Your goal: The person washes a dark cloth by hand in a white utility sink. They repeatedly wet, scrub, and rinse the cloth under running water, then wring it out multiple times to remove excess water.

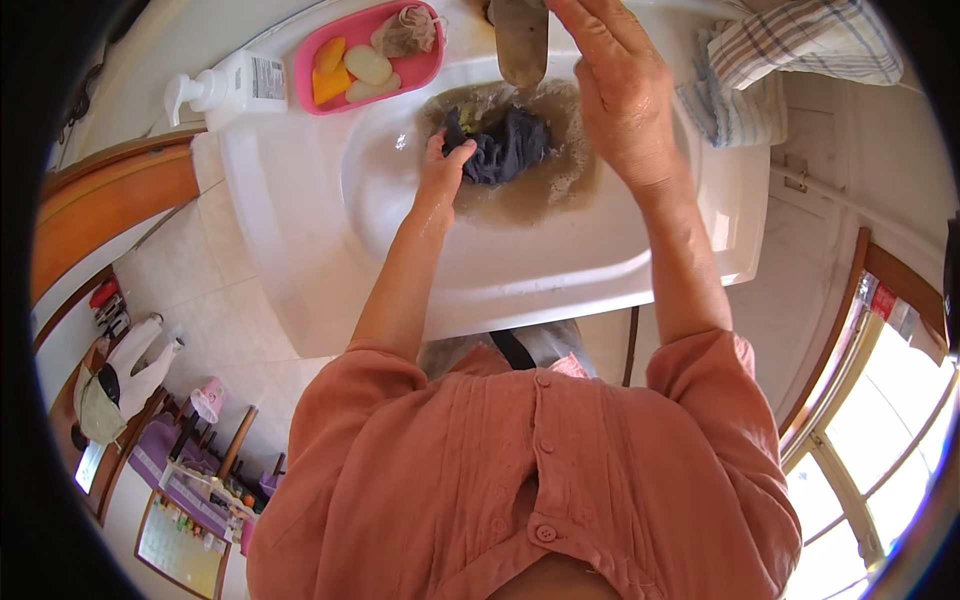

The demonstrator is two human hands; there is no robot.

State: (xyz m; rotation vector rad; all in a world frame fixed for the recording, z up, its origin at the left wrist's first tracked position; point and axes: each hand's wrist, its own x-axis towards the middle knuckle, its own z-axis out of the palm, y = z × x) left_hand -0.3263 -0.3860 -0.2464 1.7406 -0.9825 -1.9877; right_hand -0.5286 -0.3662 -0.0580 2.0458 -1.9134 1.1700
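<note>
A dark grey-blue cloth (510,147) lies wet and bunched in murky brownish water (545,198) at the far end of the white sink (405,225). My left hand (446,166) grips its left edge between thumb and fingers. Above the cloth, the tap spout (522,48) points down into the basin. Just right of the spout is my right hand (628,95), raised, with its fingers stretched forward and partly cut off by the top of the picture. Nothing shows in it; whether it touches the tap's upper part cannot be seen.
A pink tray (436,62) with several soap pieces and a mesh pouch sits on the sink's far left corner. Beside it stands a white pump bottle (232,88). Striped towels (800,50) hang at the far right. A window (860,430) is at the lower right.
</note>
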